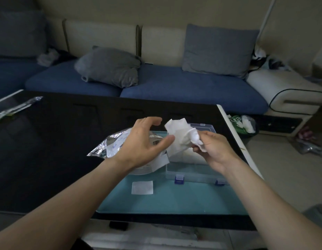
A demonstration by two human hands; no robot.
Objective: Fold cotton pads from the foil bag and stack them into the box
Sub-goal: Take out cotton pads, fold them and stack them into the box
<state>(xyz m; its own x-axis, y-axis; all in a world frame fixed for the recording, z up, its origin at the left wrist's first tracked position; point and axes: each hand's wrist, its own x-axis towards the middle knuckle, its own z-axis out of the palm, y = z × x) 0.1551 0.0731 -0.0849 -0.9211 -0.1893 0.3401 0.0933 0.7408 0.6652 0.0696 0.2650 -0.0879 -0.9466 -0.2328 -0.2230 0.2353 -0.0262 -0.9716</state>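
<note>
My right hand (pixel 213 149) pinches a crumpled white cotton pad (pixel 180 136) and holds it up over the clear plastic box (pixel 192 170). My left hand (pixel 145 141) hovers just left of the pad with spread, relaxed fingers, its thumb close to the pad's edge. The silver foil bag (pixel 109 143) lies on the table behind and under my left hand. A flat square cotton pad (pixel 142 187) lies on the teal mat (pixel 174 199) in front of the box. White pads lie inside the box, partly hidden by my hands.
The dark glossy table (pixel 48 150) stretches to the left, with a clear plastic wrapper (pixel 16 107) at its far left corner. A blue sofa with grey cushions (pixel 109 66) stands behind. A bin bag with waste (pixel 244 124) sits on the floor at the right.
</note>
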